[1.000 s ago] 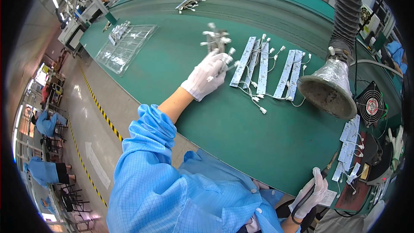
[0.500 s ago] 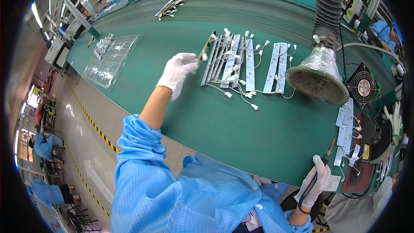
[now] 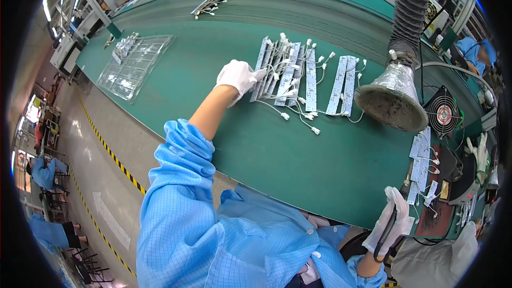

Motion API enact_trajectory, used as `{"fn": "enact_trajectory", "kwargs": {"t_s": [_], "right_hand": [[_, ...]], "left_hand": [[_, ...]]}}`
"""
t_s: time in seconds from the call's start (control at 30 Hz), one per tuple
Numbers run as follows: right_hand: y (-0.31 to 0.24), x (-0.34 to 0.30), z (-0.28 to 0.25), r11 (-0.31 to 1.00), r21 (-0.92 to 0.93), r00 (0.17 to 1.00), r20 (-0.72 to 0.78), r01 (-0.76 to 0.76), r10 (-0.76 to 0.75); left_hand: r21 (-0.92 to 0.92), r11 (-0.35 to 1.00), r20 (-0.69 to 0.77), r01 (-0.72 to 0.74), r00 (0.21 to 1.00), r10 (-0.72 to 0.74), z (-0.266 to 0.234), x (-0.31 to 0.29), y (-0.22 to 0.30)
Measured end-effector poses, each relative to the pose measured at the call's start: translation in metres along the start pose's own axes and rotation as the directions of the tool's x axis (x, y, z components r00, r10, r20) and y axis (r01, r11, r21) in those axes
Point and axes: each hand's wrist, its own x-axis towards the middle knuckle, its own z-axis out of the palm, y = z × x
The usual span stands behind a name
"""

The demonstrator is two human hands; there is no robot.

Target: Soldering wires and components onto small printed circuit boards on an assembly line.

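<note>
My left hand (image 3: 240, 79), in a white glove, is at the left edge of a row of LED strips (image 3: 311, 82). Its fingers are closed on the leftmost LED strip (image 3: 260, 63); part of the grip is hidden. White wires with small plugs (image 3: 284, 116) run from the strips and overlap one another. Low on the right, my gloved right hand (image 3: 388, 223) is wrapped round a soldering iron (image 3: 393, 224), whose tip end points up beside some shorter LED boards (image 3: 420, 161). Two more strips (image 3: 341, 85) lie apart, right of the row.
A fume extraction hood (image 3: 392, 98) hangs over the green bench (image 3: 288, 162). Right of it stand a small fan (image 3: 444, 112) and a glove (image 3: 480, 154). Clear plastic trays (image 3: 136, 69) lie at the left; another strip bundle (image 3: 212, 4) sits at the back.
My left hand has moved right, and the strip that was tilted up in it now lies against the row. My right hand with the soldering iron has shifted only slightly.
</note>
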Motion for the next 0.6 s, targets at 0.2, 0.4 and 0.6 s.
{"fn": "enact_trajectory", "kwargs": {"t_s": [0.2,0.4,0.6], "right_hand": [[-0.009,0.010,0.012,0.981,0.190,0.999,0.012,-0.033,0.031],[-0.009,0.008,0.007,0.953,0.269,0.990,0.019,-0.137,0.137],[0.000,0.003,0.008,0.932,0.308,0.977,-0.032,-0.190,0.210]], "left_hand": [[-0.730,0.677,0.082,0.089,0.996,-0.043,0.025,0.035,-0.037],[-0.959,-0.256,0.142,0.119,0.987,-0.074,0.023,0.032,-0.035],[-0.818,0.213,-0.575,-0.534,0.769,-0.278,-0.022,-0.012,-0.004]]}}
